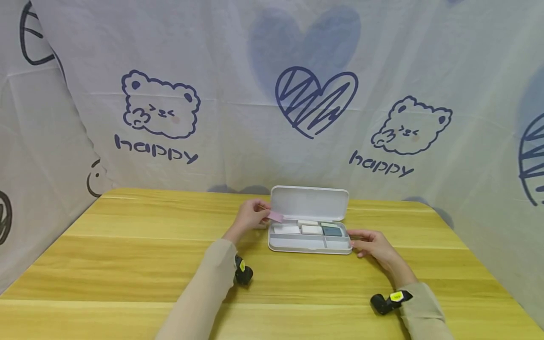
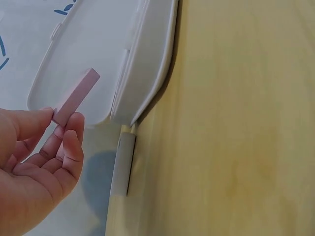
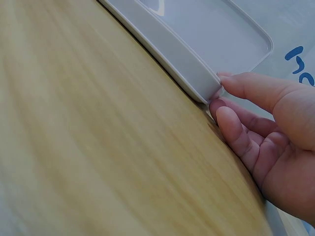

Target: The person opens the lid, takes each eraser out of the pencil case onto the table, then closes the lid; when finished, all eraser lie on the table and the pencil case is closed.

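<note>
A white case [image 1: 296, 249] lies on the table with its lid [image 1: 309, 203] raised at the back. Between thumb and fingertips, my left hand [image 1: 251, 215] pinches a small pink rectangular block [image 2: 76, 98], held over the case's left end. Several blocks sit in the back compartments: white ones [image 1: 311, 230], a dark blue one [image 1: 332, 231] and a pale green one [image 1: 329, 225]. At the opposite end, my right hand [image 1: 374, 244] holds the case's right corner, thumb at the rim and curled fingers low against the end, as the right wrist view shows.
The wood-grain table [image 1: 127, 264] extends around the case. Beyond the case's end, a narrow pale grey bar [image 2: 123, 164] lies on the table in the left wrist view. A white cloth [image 1: 238, 108] with printed bears and hearts hangs behind the table.
</note>
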`<action>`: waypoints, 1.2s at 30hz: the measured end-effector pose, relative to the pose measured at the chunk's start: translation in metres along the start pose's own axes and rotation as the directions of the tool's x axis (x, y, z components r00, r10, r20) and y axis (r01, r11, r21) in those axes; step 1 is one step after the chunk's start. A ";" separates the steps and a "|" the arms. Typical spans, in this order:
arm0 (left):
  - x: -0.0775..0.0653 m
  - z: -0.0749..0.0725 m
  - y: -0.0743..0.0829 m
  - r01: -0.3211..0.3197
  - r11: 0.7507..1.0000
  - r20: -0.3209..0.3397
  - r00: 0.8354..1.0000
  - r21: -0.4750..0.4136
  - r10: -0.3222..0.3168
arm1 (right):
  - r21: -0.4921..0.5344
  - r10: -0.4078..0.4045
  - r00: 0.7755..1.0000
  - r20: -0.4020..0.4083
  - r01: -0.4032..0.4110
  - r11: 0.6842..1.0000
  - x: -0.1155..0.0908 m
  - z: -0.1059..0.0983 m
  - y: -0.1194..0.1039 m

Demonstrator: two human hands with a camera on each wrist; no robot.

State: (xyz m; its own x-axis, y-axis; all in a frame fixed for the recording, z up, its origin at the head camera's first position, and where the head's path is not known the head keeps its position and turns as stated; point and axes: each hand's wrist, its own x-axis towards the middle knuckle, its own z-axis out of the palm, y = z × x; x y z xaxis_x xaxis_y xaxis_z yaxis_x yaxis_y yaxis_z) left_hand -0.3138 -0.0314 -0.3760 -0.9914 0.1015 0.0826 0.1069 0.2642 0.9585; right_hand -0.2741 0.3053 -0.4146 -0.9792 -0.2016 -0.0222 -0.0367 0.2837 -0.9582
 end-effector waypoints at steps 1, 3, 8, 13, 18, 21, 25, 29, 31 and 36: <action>0.000 -0.002 -0.001 0.000 1.000 -0.001 1.000 -0.002 0.000 | 0.000 -0.001 1.000 0.000 0.001 1.000 0.000 0.000 0.000; -0.001 -0.005 -0.003 -0.003 1.000 -0.004 1.000 0.003 0.003 | -0.002 -0.001 1.000 -0.001 0.001 1.000 0.000 0.000 0.000; -0.002 -0.014 -0.006 -0.009 1.000 -0.014 1.000 -0.013 0.009 | -0.007 0.003 1.000 -0.005 -0.003 1.000 0.000 0.000 -0.001; -0.005 -0.022 -0.008 -0.026 0.999 -0.031 0.999 -0.021 0.025 | -0.011 0.005 1.000 -0.010 -0.005 1.000 0.000 0.000 -0.001; -0.007 -0.028 -0.010 -0.028 1.000 -0.040 0.999 -0.011 0.028 | -0.013 0.008 1.000 -0.014 -0.008 1.000 0.000 0.000 -0.001; -0.009 -0.032 -0.010 -0.026 0.999 -0.054 0.998 -0.018 0.025 | -0.013 0.011 1.000 -0.016 -0.011 1.000 0.000 0.000 -0.001; -0.012 -0.036 -0.011 -0.018 0.999 -0.068 0.998 -0.036 0.016 | -0.017 0.012 1.000 -0.017 -0.012 1.000 0.000 0.000 0.000; -0.011 -0.044 -0.015 -0.015 0.997 -0.074 0.997 -0.070 0.010 | -0.014 0.009 1.000 -0.011 -0.009 1.000 0.000 0.000 0.000; -0.010 -0.049 -0.017 -0.016 0.996 -0.075 0.997 -0.089 0.009 | -0.013 0.010 1.000 -0.008 -0.010 1.000 0.000 0.000 0.000; -0.012 -0.060 -0.020 -0.008 0.992 -0.090 0.996 -0.130 -0.004 | -0.011 0.008 1.000 -0.002 -0.008 1.000 0.000 0.000 0.000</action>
State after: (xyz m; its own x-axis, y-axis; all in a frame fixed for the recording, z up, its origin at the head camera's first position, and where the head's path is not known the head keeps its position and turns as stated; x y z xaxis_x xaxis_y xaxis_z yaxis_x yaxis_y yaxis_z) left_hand -0.3090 -0.0959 -0.3797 -0.9946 0.0133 0.1030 0.1038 0.1366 0.9852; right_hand -0.2740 0.3050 -0.4148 -0.9799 -0.1974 -0.0294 -0.0309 0.2955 -0.9548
